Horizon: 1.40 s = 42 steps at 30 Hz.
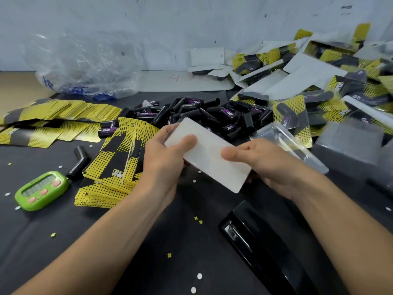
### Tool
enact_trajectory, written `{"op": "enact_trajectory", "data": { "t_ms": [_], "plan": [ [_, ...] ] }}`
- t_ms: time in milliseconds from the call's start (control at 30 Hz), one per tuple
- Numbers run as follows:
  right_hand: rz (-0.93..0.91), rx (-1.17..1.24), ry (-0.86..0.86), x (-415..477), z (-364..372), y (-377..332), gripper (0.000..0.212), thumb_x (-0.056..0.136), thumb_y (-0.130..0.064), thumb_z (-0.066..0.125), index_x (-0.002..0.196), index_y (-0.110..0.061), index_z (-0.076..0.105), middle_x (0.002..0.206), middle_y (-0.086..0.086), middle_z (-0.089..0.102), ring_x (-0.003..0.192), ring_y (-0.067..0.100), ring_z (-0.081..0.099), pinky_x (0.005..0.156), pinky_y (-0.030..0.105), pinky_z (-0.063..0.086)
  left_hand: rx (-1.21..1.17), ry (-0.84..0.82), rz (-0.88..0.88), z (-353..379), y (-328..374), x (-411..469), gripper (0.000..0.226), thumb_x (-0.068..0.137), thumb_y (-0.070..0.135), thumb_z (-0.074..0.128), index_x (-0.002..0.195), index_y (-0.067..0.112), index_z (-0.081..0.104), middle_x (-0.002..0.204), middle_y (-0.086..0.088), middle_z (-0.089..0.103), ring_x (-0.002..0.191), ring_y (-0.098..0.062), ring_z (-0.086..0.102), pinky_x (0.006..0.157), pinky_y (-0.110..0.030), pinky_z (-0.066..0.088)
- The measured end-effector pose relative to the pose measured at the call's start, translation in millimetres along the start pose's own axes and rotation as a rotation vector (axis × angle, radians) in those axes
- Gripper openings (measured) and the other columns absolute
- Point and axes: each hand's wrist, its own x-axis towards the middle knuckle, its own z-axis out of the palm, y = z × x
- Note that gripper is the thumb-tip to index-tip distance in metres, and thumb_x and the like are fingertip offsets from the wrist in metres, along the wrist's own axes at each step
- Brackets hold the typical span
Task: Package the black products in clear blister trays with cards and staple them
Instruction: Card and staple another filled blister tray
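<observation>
Left grip (163, 160) and right grip (263, 165) each pinch an end of the card (210, 158) — white back up — just beyond the stapler (261, 248), probably squaring it for stapling.

Green timer (42, 190) lies face up at the desk's (148, 241) left, display blurred, pink buttons. Crumpled clear bag (85, 64) with blue print sits far left against the pale wall (191, 22). White sheet (182, 80) beside it, red scrawl unreadable. White dots (199, 276) and yellow bits (169, 255) scattered over the dark top.
</observation>
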Motion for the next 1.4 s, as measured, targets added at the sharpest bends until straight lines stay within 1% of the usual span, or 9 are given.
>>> {"op": "enact_trajectory", "data": {
  "t_ms": [100, 300, 467, 667, 800, 933, 1067, 1167, 1400],
  "plan": [
    [-0.039, 0.084, -0.063, 1, -4, 2, 0.005, 0.086, -0.009, 0.075, 0.088, -0.008, 0.079, 0.082, 0.013, 0.075, 0.065, 0.019, 0.063, 0.050, 0.021, 0.044, -0.071, 0.043, 0.010, -3, 2, 3, 0.014, 0.097, 0.011, 0.069, 0.107, 0.020, 0.072, 0.083, 0.001, 0.075, 0.072, -0.019, 0.072, 0.059, -0.038, 0.060],
    [-0.156, 0.161, 0.103, 3, 1, -1, 0.016, 0.086, -0.008, 0.076, 0.072, -0.014, 0.080, 0.065, 0.011, 0.070, 0.042, 0.013, 0.052, 0.040, 0.017, 0.035, -0.171, 0.071, 0.078, -1, 3, 4, 0.014, 0.103, 0.016, 0.061, 0.110, 0.020, 0.072, 0.088, 0.007, 0.079, 0.082, -0.009, 0.075, 0.067, -0.027, 0.061],
    [-0.646, -0.372, 0.658, 0, 10, 1, 0.015, 0.090, -0.017, 0.076, 0.080, -0.005, 0.076, 0.058, 0.011, 0.059, 0.050, 0.015, 0.048, 0.049, 0.029, 0.036, -0.123, 0.104, -0.009, 2, 3, -2, 0.038, 0.103, 0.035, 0.061, 0.134, 0.013, 0.053, 0.125, -0.004, 0.066, 0.103, -0.020, 0.075, 0.069, -0.034, 0.064],
    [-0.941, -0.729, 0.534, -4, 17, 1, 0.025, 0.076, 0.006, 0.080, 0.095, -0.010, 0.083, 0.092, 0.002, 0.080, 0.083, 0.015, 0.073, 0.077, 0.030, 0.057, -0.306, -0.142, -0.054, 8, 7, -19, 0.050, 0.085, 0.047, 0.066, 0.116, 0.008, 0.069, 0.115, -0.018, 0.076, 0.106, -0.027, 0.075, 0.081, -0.035, 0.063],
    [-0.722, -0.536, 0.421, -3, 12, -1, 0.043, 0.073, 0.007, 0.073, 0.102, -0.023, 0.083, 0.110, -0.013, 0.077, 0.080, -0.002, 0.068, 0.075, 0.009, 0.051, -0.335, -0.068, -0.130, 0, 11, -8, 0.022, 0.099, 0.016, 0.061, 0.115, 0.003, 0.069, 0.110, -0.018, 0.077, 0.100, -0.030, 0.076, 0.089, -0.040, 0.062],
    [-0.352, -0.153, 0.430, 5, 17, 2, 0.067, 0.077, 0.011, 0.061, 0.130, -0.029, 0.069, 0.113, -0.009, 0.076, 0.064, 0.011, 0.064, 0.060, 0.023, 0.053, -0.393, -0.162, -0.200, -1, 10, -4, 0.030, 0.093, 0.007, 0.061, 0.122, 0.001, 0.067, 0.120, -0.019, 0.074, 0.114, -0.033, 0.070, 0.102, -0.045, 0.055],
    [-0.108, 0.342, 0.227, 7, 21, -3, 0.044, 0.081, 0.008, 0.046, 0.109, -0.012, 0.073, 0.084, 0.003, 0.068, 0.072, 0.018, 0.063, 0.061, 0.035, 0.052, -0.373, -0.237, -0.152, 3, 6, -6, 0.023, 0.095, 0.002, 0.056, 0.113, 0.001, 0.069, 0.122, -0.020, 0.073, 0.116, -0.033, 0.069, 0.107, -0.050, 0.052],
    [-0.065, 0.411, 0.133, 4, 21, -4, 0.018, 0.094, -0.010, 0.057, 0.094, -0.007, 0.074, 0.084, 0.007, 0.069, 0.075, 0.019, 0.064, 0.065, 0.034, 0.053, -0.361, -0.254, -0.145, 3, 3, -6, 0.024, 0.099, 0.001, 0.051, 0.117, -0.001, 0.068, 0.123, -0.019, 0.073, 0.118, -0.033, 0.068, 0.108, -0.049, 0.051],
    [-0.164, 0.360, 0.215, 7, 26, 1, 0.016, 0.099, 0.000, 0.060, 0.094, -0.004, 0.074, 0.080, 0.008, 0.072, 0.070, 0.016, 0.067, 0.061, 0.029, 0.058, -0.221, -0.255, -0.148, 2, -2, -6, 0.043, 0.085, 0.027, 0.071, 0.123, 0.008, 0.067, 0.120, -0.010, 0.076, 0.114, -0.024, 0.072, 0.097, -0.041, 0.056]
  ]
}}
